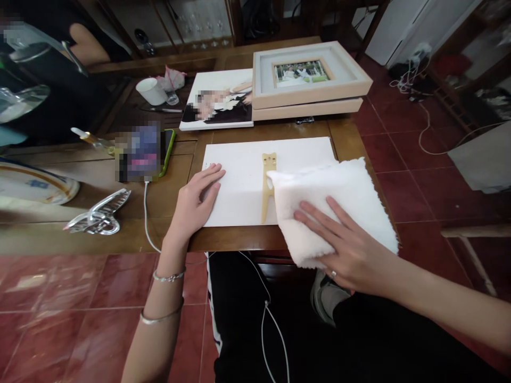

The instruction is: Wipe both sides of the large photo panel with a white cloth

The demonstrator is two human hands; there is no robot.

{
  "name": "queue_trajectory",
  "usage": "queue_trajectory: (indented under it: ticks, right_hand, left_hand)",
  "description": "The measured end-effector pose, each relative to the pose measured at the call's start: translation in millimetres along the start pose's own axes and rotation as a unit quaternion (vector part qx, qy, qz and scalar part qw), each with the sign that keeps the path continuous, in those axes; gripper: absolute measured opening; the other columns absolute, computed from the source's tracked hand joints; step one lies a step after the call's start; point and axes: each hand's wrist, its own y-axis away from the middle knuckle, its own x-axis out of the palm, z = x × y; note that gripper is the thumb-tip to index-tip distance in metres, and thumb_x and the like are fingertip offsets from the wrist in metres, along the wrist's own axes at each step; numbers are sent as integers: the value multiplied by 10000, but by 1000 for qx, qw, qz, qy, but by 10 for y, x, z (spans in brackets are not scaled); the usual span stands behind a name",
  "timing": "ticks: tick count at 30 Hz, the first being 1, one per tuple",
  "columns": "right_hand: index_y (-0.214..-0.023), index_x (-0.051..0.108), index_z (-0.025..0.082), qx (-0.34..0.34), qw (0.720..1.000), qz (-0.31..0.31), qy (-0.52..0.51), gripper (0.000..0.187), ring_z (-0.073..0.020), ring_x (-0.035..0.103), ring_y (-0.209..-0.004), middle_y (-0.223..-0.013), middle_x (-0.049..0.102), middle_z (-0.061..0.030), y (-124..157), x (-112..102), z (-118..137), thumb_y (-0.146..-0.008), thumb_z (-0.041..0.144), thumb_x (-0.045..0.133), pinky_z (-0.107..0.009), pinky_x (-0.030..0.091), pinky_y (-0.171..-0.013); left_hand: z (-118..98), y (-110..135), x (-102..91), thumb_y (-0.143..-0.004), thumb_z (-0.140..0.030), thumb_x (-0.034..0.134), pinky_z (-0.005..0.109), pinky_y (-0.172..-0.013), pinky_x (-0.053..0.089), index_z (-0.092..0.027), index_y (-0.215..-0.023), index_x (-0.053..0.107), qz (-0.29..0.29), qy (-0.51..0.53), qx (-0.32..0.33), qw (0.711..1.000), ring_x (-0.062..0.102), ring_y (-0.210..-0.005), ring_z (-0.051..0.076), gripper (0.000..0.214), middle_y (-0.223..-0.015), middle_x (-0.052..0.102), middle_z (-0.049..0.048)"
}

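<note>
- Right hand (351, 250): fingers spread flat, pressing on folded white fluffy cloth (335, 207), gripping nothing.
- Cloth: overlapping right edge of white rectangular board (243, 181).
- Left hand (197, 202): open, palm flat on board's left edge.
- Yellow cat-topped wooden stick (266, 186): on board, partly under cloth.

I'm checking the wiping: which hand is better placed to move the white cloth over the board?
Likely the right hand: it lies flat on the white cloth. The left hand rests on the white board.

A white cup (151, 91) stands at the far side of the wooden surface (167, 197), near stacked picture frames (309, 77) and a canvas print (217, 101). A phone (143, 151), a plate (35, 183) and a silver swan ornament (98, 215) lie left.
</note>
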Motion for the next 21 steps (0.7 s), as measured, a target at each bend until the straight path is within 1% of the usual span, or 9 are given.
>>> queue_trajectory:
  ticks: [4, 7, 8, 9, 12, 15, 17, 19, 21]
  right_hand:
    - [-607, 639, 153, -14, 999, -3, 38, 288, -484, 538, -1384, -1432, 609, -288, -42, 27, 44, -886, 166, 711, -765, 461, -1059]
    - [-710, 726, 160, -1, 1000, 11, 16, 160, -469, 517, -1411, -1473, 586, -267, -94, 42, -129, -868, 188, 729, -764, 443, -1073]
    - [-790, 762, 167, 7, 1000, 22, 8, 87, -460, 511, -1420, -1484, 580, -257, -120, 40, -222, -865, 182, 721, -763, 442, -1072]
    - [-888, 787, 177, 13, 999, 40, 3, 87, -448, 503, -1432, -1496, 575, -244, -152, 34, -333, -869, 171, 703, -763, 443, -1071]
    - [-1090, 780, 193, 12, 996, 88, -2, 240, -397, 474, -1470, -1525, 563, -205, -286, 21, -748, -934, 169, 600, -750, 425, -1103]
    - [-1083, 764, 192, 23, 995, 94, -8, 274, -358, 474, -1475, -1482, 613, -163, -448, 51, -1189, -971, 205, 515, -713, 390, -1165]
    - [-1051, 758, 209, 57, 995, 85, -20, 284, -352, 495, -1457, -1404, 676, -131, -554, 94, -1425, -958, 203, 490, -687, 394, -1175]
    - [-1037, 750, 223, 94, 993, 68, -38, 292, -347, 517, -1440, -1353, 711, -99, -647, 137, -1581, -947, 207, 472, -646, 420, -1163]
    - [-1041, 747, 227, 115, 990, 57, -51, 325, -342, 514, -1447, -1359, 711, -77, -711, 163, -1642, -958, 231, 433, -604, 431, -1157]
  left_hand:
    - [2, 4, -2, -1029, -297, 567, 498, -1233, 443, -189, -1281, 731, 1, -4, 5, 1000, 606, -1384, 258, 320, -1421, 681, 100]
    - [5, 8, -5, -1030, -300, 563, 500, -1239, 434, -196, -1283, 731, 1, -7, 7, 1000, 601, -1390, 255, 321, -1427, 678, 94]
    - [6, 9, -6, -1031, -303, 562, 503, -1241, 431, -200, -1283, 732, 1, -8, 6, 1000, 599, -1392, 255, 321, -1430, 676, 91]
    - [7, 9, -6, -1033, -306, 558, 507, -1243, 428, -206, -1283, 732, 2, -9, 3, 1000, 596, -1395, 257, 321, -1432, 675, 86]
    - [8, 7, -5, -1036, -319, 549, 514, -1242, 430, -215, -1280, 734, 5, -8, 0, 1000, 595, -1396, 263, 324, -1432, 675, 81]
    - [12, 4, -6, -1035, -344, 546, 515, -1242, 429, -220, -1273, 735, 6, -4, -2, 1000, 595, -1397, 257, 328, -1431, 677, 79]
    - [18, 4, -6, -1034, -363, 544, 520, -1245, 422, -230, -1272, 732, 7, -4, -5, 1000, 591, -1401, 250, 331, -1434, 676, 71]
    - [22, 3, -6, -1034, -375, 543, 526, -1247, 418, -234, -1270, 729, 6, -5, -5, 1000, 590, -1402, 248, 333, -1434, 676, 68]
    - [22, 3, -7, -1034, -376, 543, 528, -1247, 416, -228, -1272, 728, 6, -4, -5, 1000, 590, -1402, 249, 336, -1434, 676, 72]
